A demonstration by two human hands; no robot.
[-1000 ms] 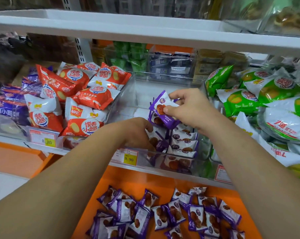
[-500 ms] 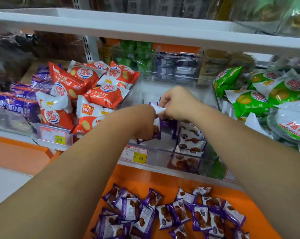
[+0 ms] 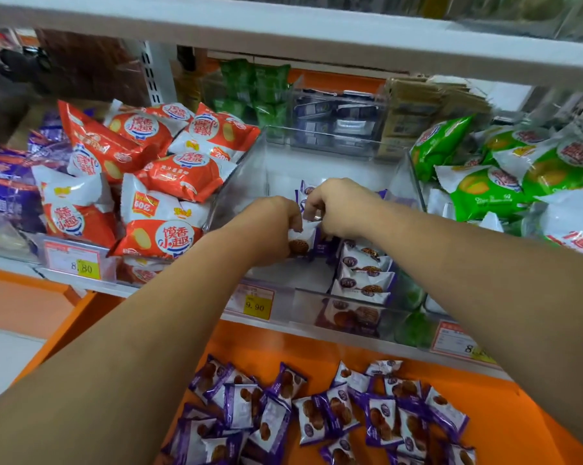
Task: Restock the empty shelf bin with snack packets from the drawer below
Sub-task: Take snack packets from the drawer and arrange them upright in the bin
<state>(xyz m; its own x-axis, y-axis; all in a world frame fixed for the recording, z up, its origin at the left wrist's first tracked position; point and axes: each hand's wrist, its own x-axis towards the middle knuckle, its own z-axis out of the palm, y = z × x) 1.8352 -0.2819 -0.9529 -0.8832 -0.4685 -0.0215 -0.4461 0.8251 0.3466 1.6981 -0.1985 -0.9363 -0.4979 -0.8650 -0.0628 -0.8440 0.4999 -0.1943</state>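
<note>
Snack packets [image 3: 301, 243] clasped by left hand [image 3: 266, 226] and right hand [image 3: 343, 209] inside bin [image 3: 246, 186]; careless placement could topple row [image 3: 363, 273] at their 4 o'clock.

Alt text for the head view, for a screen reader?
The left hand and right hand pinch a purple-and-white snack packet inside a clear shelf bin, beside a row of matching packets along its right side. More loose packets lie in the orange drawer below; red bags sit left of the bin, green bags right.
</note>
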